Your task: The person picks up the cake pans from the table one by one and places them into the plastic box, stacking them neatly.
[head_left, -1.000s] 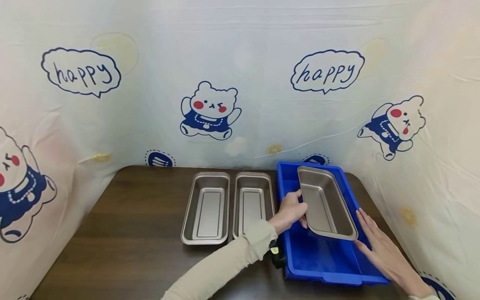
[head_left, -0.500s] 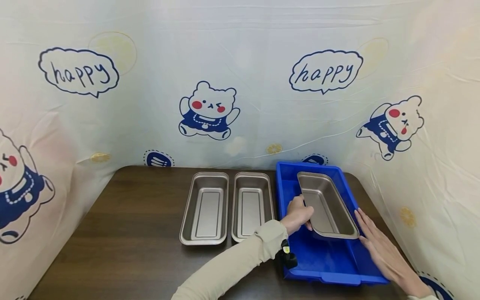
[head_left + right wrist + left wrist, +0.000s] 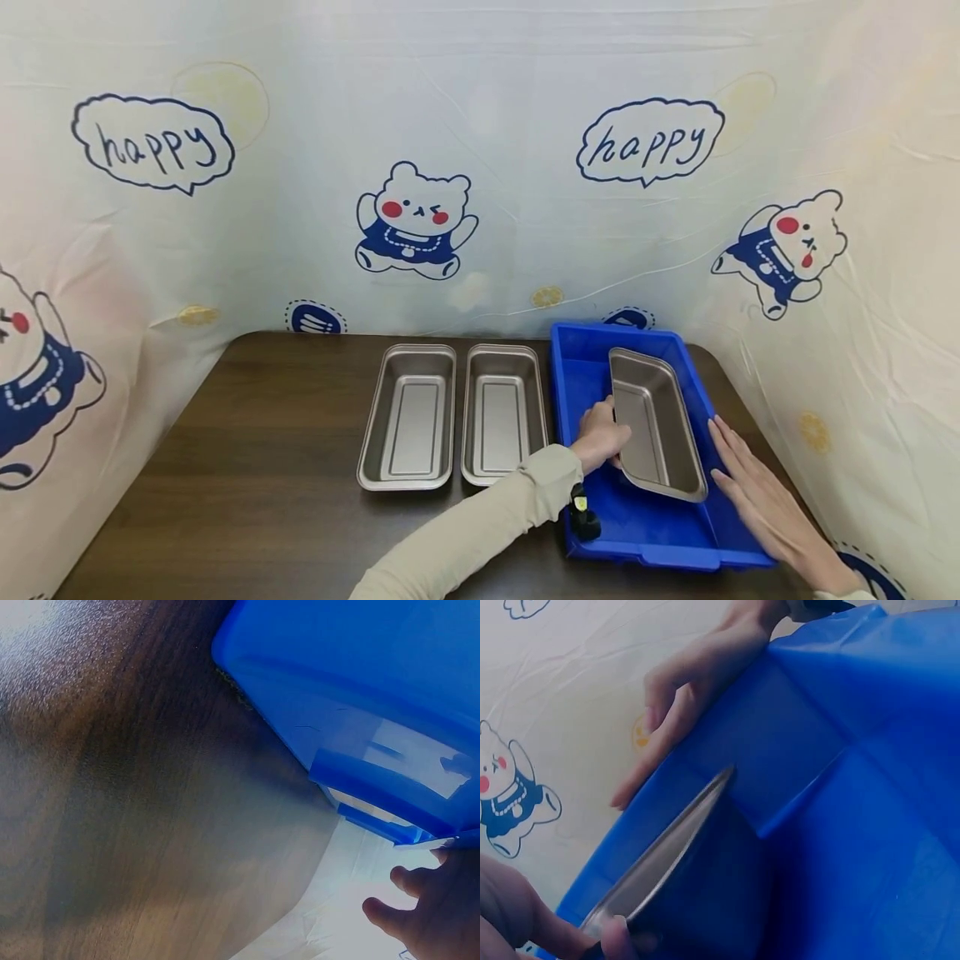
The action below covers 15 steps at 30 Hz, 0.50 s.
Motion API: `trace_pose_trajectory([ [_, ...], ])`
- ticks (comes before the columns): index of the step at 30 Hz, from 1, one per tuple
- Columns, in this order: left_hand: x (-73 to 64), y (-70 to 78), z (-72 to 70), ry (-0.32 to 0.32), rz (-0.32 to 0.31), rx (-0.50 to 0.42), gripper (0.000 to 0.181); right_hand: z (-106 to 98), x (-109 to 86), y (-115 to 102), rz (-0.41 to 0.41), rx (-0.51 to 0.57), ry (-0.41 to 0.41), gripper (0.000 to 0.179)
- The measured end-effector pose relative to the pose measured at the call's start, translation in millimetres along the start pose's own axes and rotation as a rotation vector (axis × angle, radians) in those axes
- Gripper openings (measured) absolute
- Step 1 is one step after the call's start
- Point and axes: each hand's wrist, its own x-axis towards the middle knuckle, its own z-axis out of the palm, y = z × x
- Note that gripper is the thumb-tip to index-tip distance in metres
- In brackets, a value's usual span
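Note:
My left hand (image 3: 602, 435) pinches the left long rim of a metal loaf pan (image 3: 660, 429) inside a blue plastic bin (image 3: 626, 525). The pan slants, its left side up and its right side near the bin's right wall. In the left wrist view, the thumb and fingertips (image 3: 619, 937) hold the rim of the loaf pan (image 3: 712, 885). My right hand (image 3: 768, 496) lies along the bin's right rim with fingers extended. The right wrist view has the right hand (image 3: 442, 907) beside the outside of the bin (image 3: 352, 690).
Two matching loaf pans (image 3: 416, 429) (image 3: 501, 417) stand side by side on the brown wooden table (image 3: 247, 450), left of the bin. A printed cloth (image 3: 525, 167) hangs behind and around the table.
My left hand has moved right and slightly nearer with the loaf pan, which is now lower in the bin and closer to its right wall. The right hand stays at the rim.

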Motion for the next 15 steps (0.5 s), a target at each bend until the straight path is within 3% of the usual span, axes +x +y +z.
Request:
trace_pose_trajectory([
  [6,-5.6,-2.4,0.7,-0.007,0.019,0.058,0.012,0,0.5,0,-0.004,-0.004,0.011,0.067],
  [15,-21.9,19.4,-12.4,-0.118,-0.108,0.031,0.012,1,0.4,-2,0.048,0.025,-0.027,0.067],
])
